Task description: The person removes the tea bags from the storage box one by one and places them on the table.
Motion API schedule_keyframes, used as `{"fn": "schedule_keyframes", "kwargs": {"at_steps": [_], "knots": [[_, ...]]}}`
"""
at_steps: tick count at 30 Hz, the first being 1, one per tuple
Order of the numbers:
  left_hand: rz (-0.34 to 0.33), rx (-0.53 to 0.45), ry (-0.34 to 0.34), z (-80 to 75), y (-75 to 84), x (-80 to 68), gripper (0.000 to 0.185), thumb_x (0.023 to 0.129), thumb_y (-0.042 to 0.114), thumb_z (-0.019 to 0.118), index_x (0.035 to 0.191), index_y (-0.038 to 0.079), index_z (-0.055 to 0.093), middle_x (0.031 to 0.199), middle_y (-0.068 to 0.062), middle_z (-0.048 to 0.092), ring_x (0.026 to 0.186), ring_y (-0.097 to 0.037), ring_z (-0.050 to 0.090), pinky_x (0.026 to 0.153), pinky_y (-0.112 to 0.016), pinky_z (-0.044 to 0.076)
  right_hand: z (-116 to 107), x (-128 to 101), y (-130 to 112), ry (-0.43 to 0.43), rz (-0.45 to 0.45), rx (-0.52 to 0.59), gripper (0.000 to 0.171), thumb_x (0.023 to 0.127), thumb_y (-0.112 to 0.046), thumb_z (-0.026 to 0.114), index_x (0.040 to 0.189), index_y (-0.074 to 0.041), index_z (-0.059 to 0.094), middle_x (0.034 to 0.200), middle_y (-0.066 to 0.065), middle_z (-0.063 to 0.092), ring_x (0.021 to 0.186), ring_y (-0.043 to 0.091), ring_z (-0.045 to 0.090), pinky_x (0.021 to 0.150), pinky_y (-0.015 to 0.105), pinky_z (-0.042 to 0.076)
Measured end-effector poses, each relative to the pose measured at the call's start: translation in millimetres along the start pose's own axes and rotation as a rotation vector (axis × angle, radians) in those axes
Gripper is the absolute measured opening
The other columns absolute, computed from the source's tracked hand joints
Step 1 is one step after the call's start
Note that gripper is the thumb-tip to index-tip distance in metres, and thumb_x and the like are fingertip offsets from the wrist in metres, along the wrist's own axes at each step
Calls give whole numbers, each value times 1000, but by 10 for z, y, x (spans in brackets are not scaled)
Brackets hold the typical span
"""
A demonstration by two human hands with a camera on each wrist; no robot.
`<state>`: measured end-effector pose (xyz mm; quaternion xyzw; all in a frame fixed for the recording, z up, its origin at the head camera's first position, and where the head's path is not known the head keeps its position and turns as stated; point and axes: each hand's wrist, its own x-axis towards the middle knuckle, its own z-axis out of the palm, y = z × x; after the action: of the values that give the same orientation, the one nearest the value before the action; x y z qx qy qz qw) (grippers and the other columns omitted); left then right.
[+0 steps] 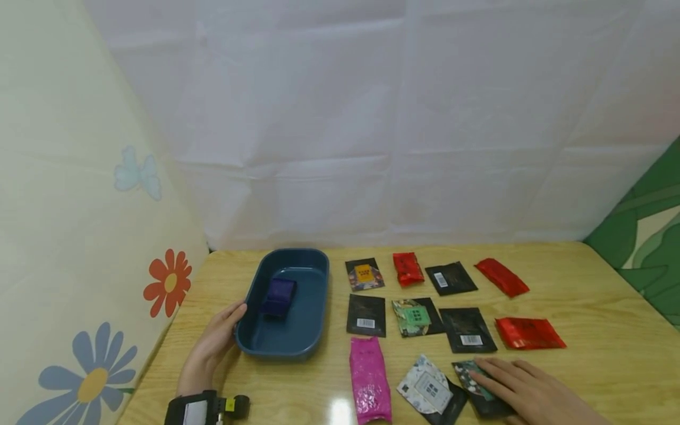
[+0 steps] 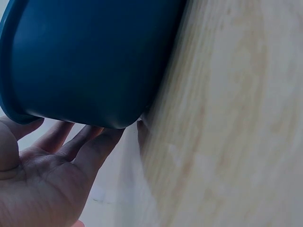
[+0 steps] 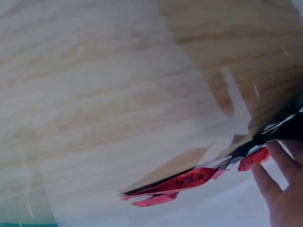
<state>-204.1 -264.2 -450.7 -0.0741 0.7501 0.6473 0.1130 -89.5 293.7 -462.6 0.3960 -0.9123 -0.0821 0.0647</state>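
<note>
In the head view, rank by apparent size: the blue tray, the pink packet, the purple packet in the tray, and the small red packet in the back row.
1. blue tray
2. pink packet
3. purple packet and small red packet: look alike, unranked.

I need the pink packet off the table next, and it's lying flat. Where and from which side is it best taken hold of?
Probably at the far short end of the pink packet, coming from above. It lies flat and lengthwise, its near end at the table edge, with clear wood on its left side. A white packet lies close on its right, so pinching across the width there looks tighter.
</note>
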Motion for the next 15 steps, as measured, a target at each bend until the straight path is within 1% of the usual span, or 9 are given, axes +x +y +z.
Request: {"fn": "schedule_keyframes", "kwargs": {"at_steps": [1,4,7,9,12,15], "knots": [[-1,-1,2,-1,-2,-3,60,106,33,45,152,-4,32,153,-28,33,132,-32,43,111,-53,34,12,-6,4,3,-3,-4,66,90,-67,52,143,-27,50,131,1,62,108,23,62,80,42,55],[0,-1,-1,-5,-2,-6,60,106,33,45,152,-5,31,154,-27,33,132,-32,43,111,-53,33,29,-3,-22,7,35,-4,66,90,-69,50,142,-29,52,130,0,62,108,23,62,80,44,54],[-1,-6,-1,-10,0,-6,60,106,33,44,152,-5,31,154,-27,33,132,-33,43,111,-53,33,24,8,-29,-31,56,10,69,88,-74,48,140,-29,54,131,2,62,109,26,61,81,48,54],[-3,-8,3,-10,3,-7,59,107,31,44,152,-4,32,154,-26,33,132,-32,43,111,-53,33,12,18,-27,-72,64,17,71,87,-76,46,139,-28,55,131,3,61,110,28,60,82,50,53],[-2,-7,-2,-6,5,-9,59,107,32,44,152,-4,31,154,-27,33,132,-31,43,111,-52,34,-19,33,-11,-122,55,18,72,88,-77,43,135,-25,59,131,3,62,110,28,60,82,51,53],[1,-1,-2,-2,2,-8,61,106,34,45,152,-4,31,154,-27,33,132,-32,43,111,-53,34,-63,52,3,-138,29,13,67,91,-73,43,132,-23,63,129,3,63,109,28,61,82,51,53]]}}
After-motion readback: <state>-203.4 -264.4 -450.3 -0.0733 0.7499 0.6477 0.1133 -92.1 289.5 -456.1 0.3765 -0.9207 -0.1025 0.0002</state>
